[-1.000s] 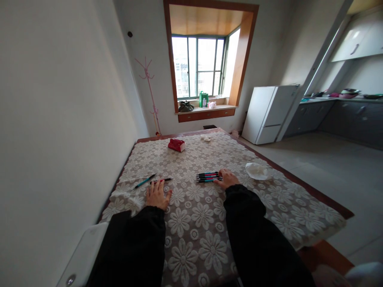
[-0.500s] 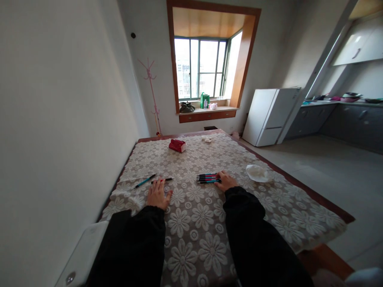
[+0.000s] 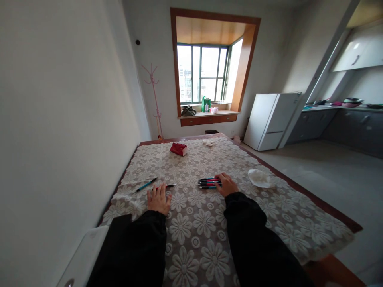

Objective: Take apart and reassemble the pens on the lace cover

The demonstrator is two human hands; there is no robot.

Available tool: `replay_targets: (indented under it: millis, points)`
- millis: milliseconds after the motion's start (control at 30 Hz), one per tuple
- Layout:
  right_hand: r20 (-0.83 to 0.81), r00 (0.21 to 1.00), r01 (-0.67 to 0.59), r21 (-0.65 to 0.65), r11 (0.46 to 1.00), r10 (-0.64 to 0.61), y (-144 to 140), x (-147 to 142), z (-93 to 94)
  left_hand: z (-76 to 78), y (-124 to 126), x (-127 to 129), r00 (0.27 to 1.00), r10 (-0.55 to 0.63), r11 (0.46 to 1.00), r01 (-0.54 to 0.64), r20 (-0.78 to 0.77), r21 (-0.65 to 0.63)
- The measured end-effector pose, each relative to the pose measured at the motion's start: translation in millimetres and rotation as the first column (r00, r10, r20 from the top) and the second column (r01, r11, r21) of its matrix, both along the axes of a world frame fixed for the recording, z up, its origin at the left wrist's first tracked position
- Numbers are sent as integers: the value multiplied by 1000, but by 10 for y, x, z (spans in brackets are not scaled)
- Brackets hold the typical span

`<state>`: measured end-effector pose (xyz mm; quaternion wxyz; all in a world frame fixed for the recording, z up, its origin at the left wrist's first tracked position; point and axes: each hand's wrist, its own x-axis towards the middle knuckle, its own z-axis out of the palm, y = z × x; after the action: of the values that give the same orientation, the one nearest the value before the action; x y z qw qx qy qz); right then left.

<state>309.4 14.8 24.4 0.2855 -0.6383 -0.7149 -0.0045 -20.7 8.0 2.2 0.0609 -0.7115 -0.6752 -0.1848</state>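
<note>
My left hand [image 3: 159,199] lies palm down on the tablecloth, its fingers spread. Its fingertips rest over a red-and-black pen [image 3: 171,185], partly covering it. Left of that hand, a blue pen with black ends [image 3: 146,184] lies slanted. Several pens [image 3: 206,183] in black, blue and red lie side by side in a row, tips pointing left. At the right ends of this row is my right hand [image 3: 226,184], fingers apart and touching the pens, covering their ends.
A floral lace tablecloth [image 3: 205,221] covers the table. Farther back lie a red packet [image 3: 178,149] and a crumpled white scrap [image 3: 208,142]. Right of my right hand is a white crumpled tissue or bag [image 3: 259,178]. A wall [image 3: 74,119] borders the left side.
The view has tilted slightly, so everything sits a little lower. My right fingers have shifted slightly on the pen row, and the lowest pen sits a little apart. My left hand stays put.
</note>
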Motion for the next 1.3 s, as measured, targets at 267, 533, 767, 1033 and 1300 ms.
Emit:
replay_targets:
  millis: [267, 533, 767, 1033, 1300]
  points:
    - [-65, 964, -254, 41, 966, 256, -62, -259, 4, 166, -3, -11, 991, -51, 997, 59, 127, -54]
    - [-311, 763, -614, -74, 786, 567, -103, -585, -28, 177, 11, 98, 618, -273, 960, 223, 737, 169]
    - [-359, 755, -592, -15, 806, 548, -102, -1097, -24, 242, -56, 255, -57, -67, 921, 381, 996, 84]
    - [-160, 842, -509, 83, 857, 516, -143, -1166, -33, 241, -63, 227, 128, 11, 891, 448, 992, -68]
    - [-79, 902, -422, 39, 906, 424, -26, -1006, -193, 181, -81, 222, 416, -208, 909, 417, 885, 17]
